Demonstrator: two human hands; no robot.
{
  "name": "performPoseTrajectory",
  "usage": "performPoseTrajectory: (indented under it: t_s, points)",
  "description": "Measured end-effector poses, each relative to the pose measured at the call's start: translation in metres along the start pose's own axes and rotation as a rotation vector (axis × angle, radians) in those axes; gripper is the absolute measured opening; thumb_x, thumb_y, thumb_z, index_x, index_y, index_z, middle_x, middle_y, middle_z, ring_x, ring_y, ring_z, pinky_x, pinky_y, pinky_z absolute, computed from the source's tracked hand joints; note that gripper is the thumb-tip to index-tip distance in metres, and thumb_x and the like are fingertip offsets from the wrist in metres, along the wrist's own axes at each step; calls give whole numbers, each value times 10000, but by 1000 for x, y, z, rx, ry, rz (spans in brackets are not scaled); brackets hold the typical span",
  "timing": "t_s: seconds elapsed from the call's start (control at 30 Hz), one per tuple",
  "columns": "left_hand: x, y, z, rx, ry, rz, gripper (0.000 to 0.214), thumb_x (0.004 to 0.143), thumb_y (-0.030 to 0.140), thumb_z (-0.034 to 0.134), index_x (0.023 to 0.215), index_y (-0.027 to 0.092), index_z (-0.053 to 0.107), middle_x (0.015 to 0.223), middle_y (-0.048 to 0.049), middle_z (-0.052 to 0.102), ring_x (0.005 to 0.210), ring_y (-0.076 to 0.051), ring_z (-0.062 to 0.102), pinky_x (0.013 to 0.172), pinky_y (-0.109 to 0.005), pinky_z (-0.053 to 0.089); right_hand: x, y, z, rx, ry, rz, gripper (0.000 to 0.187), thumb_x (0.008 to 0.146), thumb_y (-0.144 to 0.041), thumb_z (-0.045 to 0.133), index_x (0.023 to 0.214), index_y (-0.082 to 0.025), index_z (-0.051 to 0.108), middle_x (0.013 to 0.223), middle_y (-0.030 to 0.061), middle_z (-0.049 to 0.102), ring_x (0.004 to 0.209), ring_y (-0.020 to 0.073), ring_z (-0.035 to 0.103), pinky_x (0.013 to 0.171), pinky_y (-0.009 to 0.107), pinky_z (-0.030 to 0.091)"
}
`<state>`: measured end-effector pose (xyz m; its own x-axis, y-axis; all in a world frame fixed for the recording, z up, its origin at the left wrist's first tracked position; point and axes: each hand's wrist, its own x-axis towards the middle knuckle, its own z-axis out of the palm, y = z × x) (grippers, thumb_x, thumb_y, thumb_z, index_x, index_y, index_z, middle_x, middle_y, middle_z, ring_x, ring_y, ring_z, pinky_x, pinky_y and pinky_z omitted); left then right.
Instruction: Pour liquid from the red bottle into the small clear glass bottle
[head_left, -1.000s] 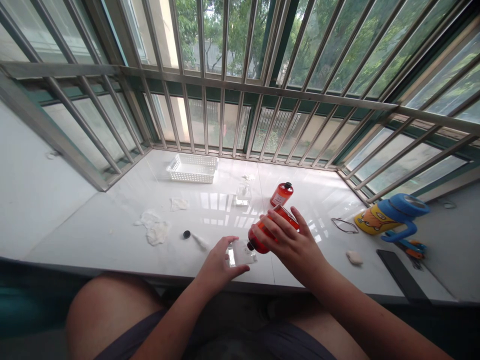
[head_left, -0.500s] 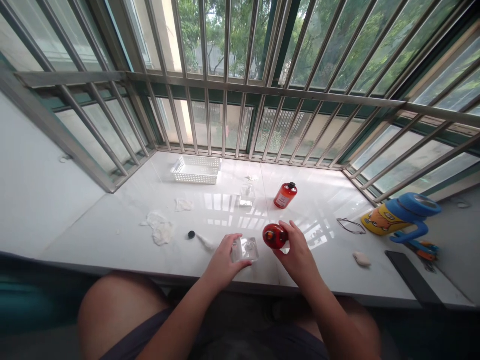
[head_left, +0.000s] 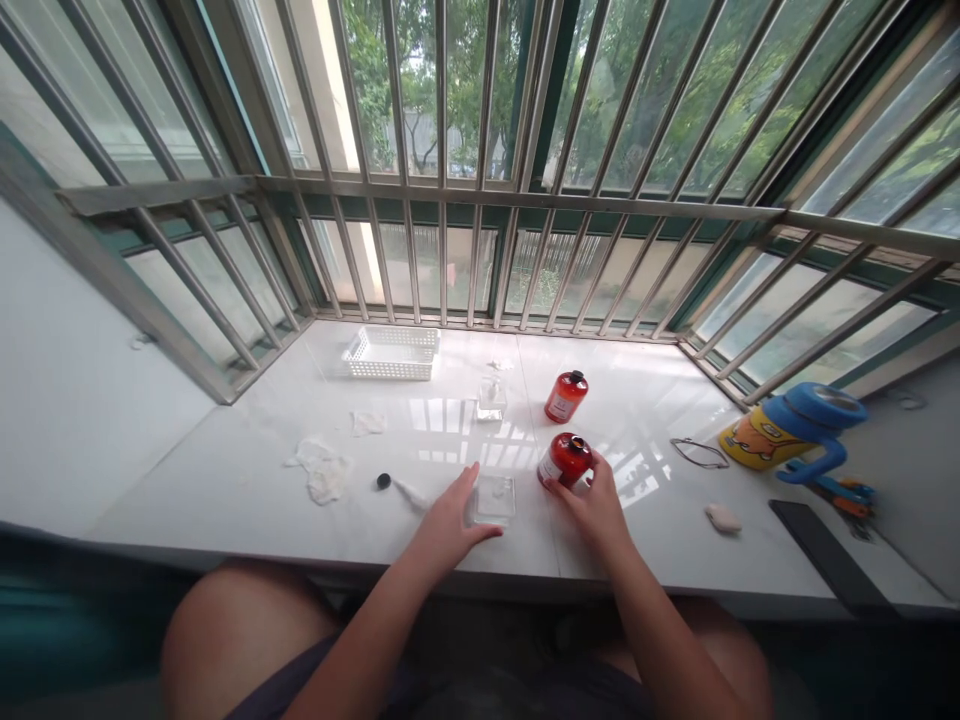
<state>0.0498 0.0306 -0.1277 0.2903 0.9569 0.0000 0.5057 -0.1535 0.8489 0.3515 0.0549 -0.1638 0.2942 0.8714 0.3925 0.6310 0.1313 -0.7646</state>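
red bottle gripped snugly in the right hand; left hand spread wide, beside a square glass bottle.

Near bottle on the stone windowsill, glass block left of it, basket and second bottle behind

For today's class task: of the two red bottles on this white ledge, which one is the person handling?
The front bottle, held in the right hand. The other red bottle stands upright and untouched farther back.
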Motion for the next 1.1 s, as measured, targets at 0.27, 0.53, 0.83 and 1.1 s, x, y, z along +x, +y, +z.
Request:
performPoseTrajectory:
  t_s: [0.27, 0.53, 0.83, 1.1]
  points:
    - [-24, -46, -70, 536, 187, 184, 457, 925, 200, 728, 1377, 243, 680, 1490, -149, 675, 1469, -390, 556, 1279, -680, 327, -48, -38, -43, -73, 174, -282, 502, 1009, -411, 651, 1456, -238, 503, 1409, 178, 597, 1337, 376, 567, 1065, 662, 514]
    - [-3, -53, -79, 594, 151, 202, 153, 935, 207, 702, 1051, 274, 776, 1202, -105, 791, 1186, -325, 706, 1248, -725, 316, -77, -79, -35, -30, 32, -401, 342, 1015, -272, 628, 1350, -249, 567, 1291, 148, 658, 1232, 346, 645, 1011, 598, 578]
    - [-15, 16, -56, 359, 298, 434, 215, 1053, 311, 589, 1248, 259, 664, 1281, -106, 755, 1298, -284, 674, 1299, -601, 348, -77, -129, -15, 210, -160, -292, 421, 984, -314, 702, 1380, -252, 573, 1263, 130, 701, 1121, 293, 719, 904, 457, 656]
    - [-32, 57, -12, 315, 265, 567, 410, 1058, 277, 602, 1461, 278, 522, 1471, -120, 668, 1429, -285, 593, 1327, -605, 321, -63, -160, -7, 437, -221, -22, 241, 982, -419, 721, 1143, -239, 714, 1067, 77, 792, 922, 247, 777, 819, 380, 673]
